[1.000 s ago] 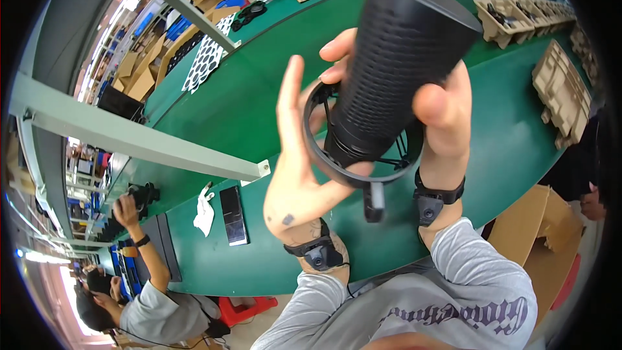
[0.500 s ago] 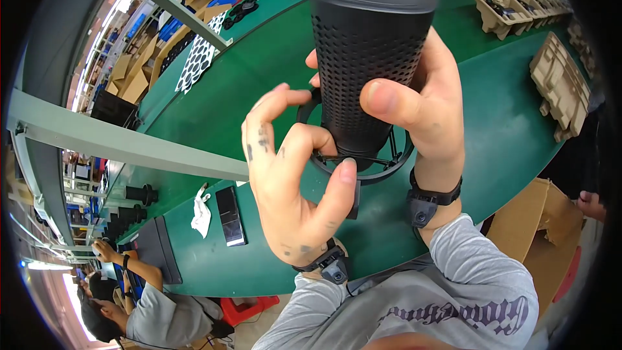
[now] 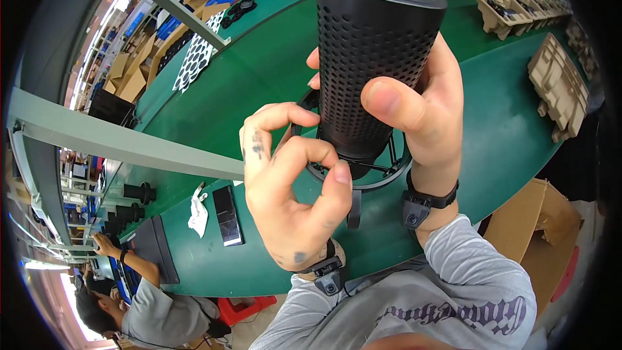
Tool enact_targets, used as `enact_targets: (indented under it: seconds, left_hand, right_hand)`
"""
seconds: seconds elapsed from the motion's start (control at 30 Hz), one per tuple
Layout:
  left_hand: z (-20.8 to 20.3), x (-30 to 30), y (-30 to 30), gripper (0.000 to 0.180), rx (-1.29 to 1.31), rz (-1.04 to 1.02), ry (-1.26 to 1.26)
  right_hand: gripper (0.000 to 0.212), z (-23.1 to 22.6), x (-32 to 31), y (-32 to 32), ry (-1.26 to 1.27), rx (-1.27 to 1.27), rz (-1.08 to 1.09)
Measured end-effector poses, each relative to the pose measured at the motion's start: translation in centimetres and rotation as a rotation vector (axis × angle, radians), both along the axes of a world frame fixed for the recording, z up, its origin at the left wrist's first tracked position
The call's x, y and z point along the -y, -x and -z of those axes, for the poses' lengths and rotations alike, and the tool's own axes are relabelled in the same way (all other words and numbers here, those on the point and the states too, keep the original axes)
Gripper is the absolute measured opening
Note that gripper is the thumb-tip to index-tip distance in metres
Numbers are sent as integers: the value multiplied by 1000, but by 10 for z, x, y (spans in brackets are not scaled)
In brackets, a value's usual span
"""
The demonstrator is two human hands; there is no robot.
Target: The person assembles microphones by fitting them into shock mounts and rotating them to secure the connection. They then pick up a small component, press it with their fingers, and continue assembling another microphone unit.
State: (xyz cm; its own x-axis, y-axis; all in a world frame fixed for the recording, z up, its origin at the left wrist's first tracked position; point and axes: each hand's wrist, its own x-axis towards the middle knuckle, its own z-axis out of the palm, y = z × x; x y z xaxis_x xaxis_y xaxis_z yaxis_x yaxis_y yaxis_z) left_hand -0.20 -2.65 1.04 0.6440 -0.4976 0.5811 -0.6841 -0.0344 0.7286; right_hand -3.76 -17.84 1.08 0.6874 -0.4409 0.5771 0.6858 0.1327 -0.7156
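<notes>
A black perforated cylinder (image 3: 376,52) with a smooth slanted cap stands tilted above the green table. My right hand (image 3: 431,107) is wrapped round its side, the thumb pressed against the holes. Round its narrow lower end runs a black ring (image 3: 389,182) with thin spokes, and a dark flat tab (image 3: 354,212) hangs below the ring. At the ring's left side is my left hand (image 3: 282,185), thumb and forefinger pinched together beside a spoke. Whatever lies between those fingertips is hidden. Another left finger reaches the ring's upper left edge.
A phone (image 3: 228,215) and crumpled white tissue (image 3: 198,212) lie left on the table. A grey metal bar (image 3: 129,135) crosses the left side. Moulded pulp trays (image 3: 560,87) sit at the right, an open cardboard box (image 3: 544,233) below. A co-worker (image 3: 155,317) sits lower left.
The cylinder has shifted slightly right, with its ring tipped a little. My left thumb and forefinger have closed together, and the left hand has moved slightly left.
</notes>
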Motion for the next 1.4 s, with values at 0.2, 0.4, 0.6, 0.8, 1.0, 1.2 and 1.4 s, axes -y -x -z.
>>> enact_targets:
  seconds: [0.2, 0.4, 0.6, 0.8, 1.0, 1.2, 1.4]
  left_hand:
    - [-2, -1, -1, 10, -7, 45, 56]
    - [-1, -2, -4, 10, 1, 74, 89]
    - [1, 1, -5, 10, -23, 113, 159]
    - [1, 2, -5, 9, -51, 174, 161]
    - [3, 0, -6, 9, -85, 218, 201]
    - [6, 0, -6, 7, -158, 255, 230]
    - [7, -1, -9, 5, -123, 282, 239]
  right_hand:
    - [68, 1, -2, -1, 6, 10, 4]
    - [69, 0, -2, -1, 15, 14, -9]
    - [72, 1, -4, -3, -7, 20, -5]
    - [69, 1, 1, -1, 16, 29, 7]
    - [71, 0, -1, -2, -6, 18, -12]
    - [72, 0, 0, -1, -17, 7, -46]
    - [72, 0, 0, -1, -32, 3, -71]
